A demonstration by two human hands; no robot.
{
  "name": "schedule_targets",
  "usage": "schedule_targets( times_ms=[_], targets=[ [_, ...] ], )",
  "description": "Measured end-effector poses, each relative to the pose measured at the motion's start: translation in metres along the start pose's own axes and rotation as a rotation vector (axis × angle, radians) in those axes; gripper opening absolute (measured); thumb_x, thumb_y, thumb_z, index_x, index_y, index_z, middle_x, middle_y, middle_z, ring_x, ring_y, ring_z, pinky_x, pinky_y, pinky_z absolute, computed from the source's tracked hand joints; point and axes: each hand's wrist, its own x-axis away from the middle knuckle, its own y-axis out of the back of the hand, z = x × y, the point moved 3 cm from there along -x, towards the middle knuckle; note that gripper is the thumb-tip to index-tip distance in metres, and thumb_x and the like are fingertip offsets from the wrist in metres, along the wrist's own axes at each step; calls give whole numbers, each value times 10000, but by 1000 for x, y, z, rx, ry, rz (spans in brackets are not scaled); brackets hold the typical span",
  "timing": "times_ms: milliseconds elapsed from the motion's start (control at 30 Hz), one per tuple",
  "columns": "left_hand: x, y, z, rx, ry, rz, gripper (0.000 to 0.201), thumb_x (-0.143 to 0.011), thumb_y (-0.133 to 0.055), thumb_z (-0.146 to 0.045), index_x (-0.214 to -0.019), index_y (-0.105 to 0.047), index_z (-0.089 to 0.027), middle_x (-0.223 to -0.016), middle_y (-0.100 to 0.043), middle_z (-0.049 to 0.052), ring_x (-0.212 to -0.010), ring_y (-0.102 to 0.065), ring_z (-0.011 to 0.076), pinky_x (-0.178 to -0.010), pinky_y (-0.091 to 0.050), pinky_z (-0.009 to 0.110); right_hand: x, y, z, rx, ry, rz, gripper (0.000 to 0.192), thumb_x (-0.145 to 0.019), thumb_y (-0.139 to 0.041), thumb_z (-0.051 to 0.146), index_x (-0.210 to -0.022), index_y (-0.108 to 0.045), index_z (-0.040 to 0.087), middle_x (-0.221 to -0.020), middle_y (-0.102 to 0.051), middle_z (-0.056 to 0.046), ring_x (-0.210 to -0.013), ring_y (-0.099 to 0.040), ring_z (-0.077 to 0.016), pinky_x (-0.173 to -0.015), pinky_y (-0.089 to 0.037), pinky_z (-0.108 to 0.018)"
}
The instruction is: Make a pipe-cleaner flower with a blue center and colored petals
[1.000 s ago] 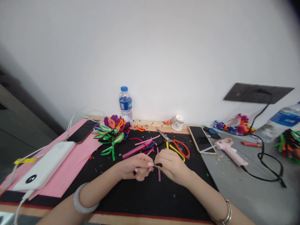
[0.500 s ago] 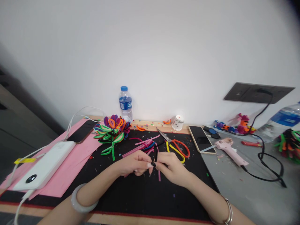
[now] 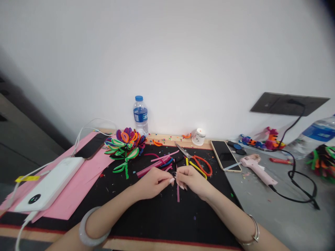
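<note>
My left hand point(image 3: 154, 180) and my right hand point(image 3: 192, 178) meet over the black mat point(image 3: 146, 216), fingertips pinching a short black pipe cleaner piece point(image 3: 174, 174) between them. Just behind the hands lies a loose bundle of pink, blue and black pipe cleaner strips point(image 3: 158, 162). A single pink strip point(image 3: 178, 191) lies on the mat under my right hand. A multicoloured pipe cleaner flower point(image 3: 125, 143) rests at the mat's back left.
Scissors with red and yellow handles point(image 3: 196, 163) lie behind my right hand. To the right are a phone point(image 3: 225, 155), a pink glue gun point(image 3: 258, 168) with a black cord, and water bottles point(image 3: 140, 114). A white power bank point(image 3: 49, 187) sits on pink paper at left.
Both hands have shifted slightly farther from me and the fingers have loosened, now pinching the black piece at the fingertips rather than closing around it.
</note>
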Motion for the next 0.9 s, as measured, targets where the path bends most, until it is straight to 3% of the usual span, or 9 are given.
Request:
schedule_targets(
  times_ms=[200, 333, 533, 733, 900],
  targets=[
    [2, -4, -4, -145, -92, -33, 316, -870, -346, -241, -652, -565, -173, -562, -447, 0, -533, -415, 124, -575, -285, 214, -1, 0, -4, -19, -86, -65, 235, -709, -502, 223, -487, -477, 149, -388, -430, 60, -346, -330, -43, -368, -225, -173],
    [-1, -4, 0, -46, -28, -73, 355, -874, -343, -260, -602, -551, -167, -540, -465, -3, -527, -431, 121, -582, -303, 218, -2, 5, -3, -29, -62, -65, 246, -726, -528, 282, -526, -524, 138, -415, -472, 50, -358, -359, -45, -380, -256, -174],
    [-4, 5, 3, 132, 73, -241, 289, -839, -443, -319, -685, -608, -139, -721, -492, 21, -688, -464, 130, -639, -337, 221, -5, 26, -1, -66, 14, -187, 286, -699, -611, 367, -552, -525, 138, -451, -499, 44, -379, -362, -40, -398, -257, -174],
    [-5, -7, 11, 474, 199, -125, 315, -825, -445, -405, -745, -561, -123, -586, -464, -19, -506, -414, 85, -459, -339, 187, -4, 26, 3, -284, 57, -215, 220, -628, -695, 313, -673, -559, 146, -562, -578, 17, -463, -471, -69, -461, -355, -190],
    [-7, -13, 14, 663, 200, -119, 295, -785, -516, -411, -761, -546, -118, -588, -525, -5, -496, -480, 93, -456, -410, 198, -2, 18, 6, -352, 78, -168, 193, -612, -716, 248, -694, -572, 149, -599, -571, 23, -504, -498, -74, -491, -373, -196]
  ],
)
